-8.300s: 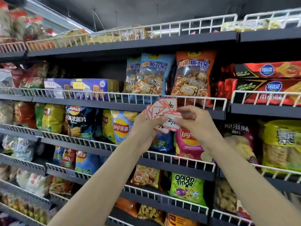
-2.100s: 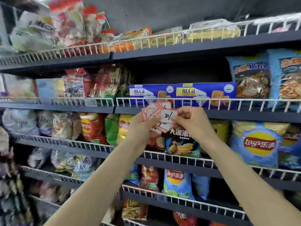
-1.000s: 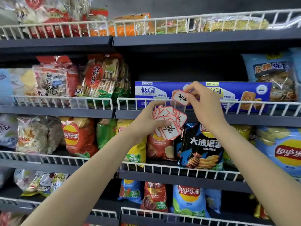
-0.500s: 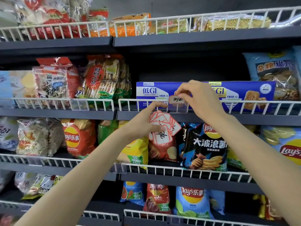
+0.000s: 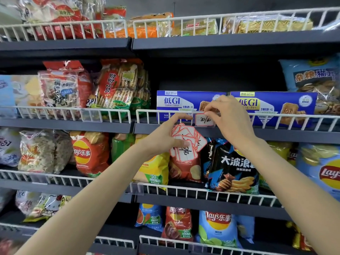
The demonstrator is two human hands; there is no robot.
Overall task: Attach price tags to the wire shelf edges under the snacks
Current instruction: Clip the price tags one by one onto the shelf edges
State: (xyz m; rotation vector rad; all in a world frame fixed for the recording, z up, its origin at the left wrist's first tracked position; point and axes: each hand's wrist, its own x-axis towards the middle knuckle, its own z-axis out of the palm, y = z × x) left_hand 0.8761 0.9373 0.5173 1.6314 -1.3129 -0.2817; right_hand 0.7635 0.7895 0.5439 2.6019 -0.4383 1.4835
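My right hand (image 5: pixel 230 122) pinches the tag (image 5: pixel 204 120) top at the rail (image 5: pixel 165 112) by my fingertips, left hand (image 5: pixel 163 138) grips the stack (image 5: pixel 187 142) just below; thin, bendy card, so hold edges.

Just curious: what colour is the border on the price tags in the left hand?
Red, round white faces with black handwriting, on the price tags held by the left hand; head view.

Right hand (image 5: pixel 230 122) is pinching a price tag (image 5: pixel 204 120) at the wire rail (image 5: pixel 276 117); left hand (image 5: pixel 165 138) is gripping a tag stack (image 5: pixel 186 142) just below those fingertips.
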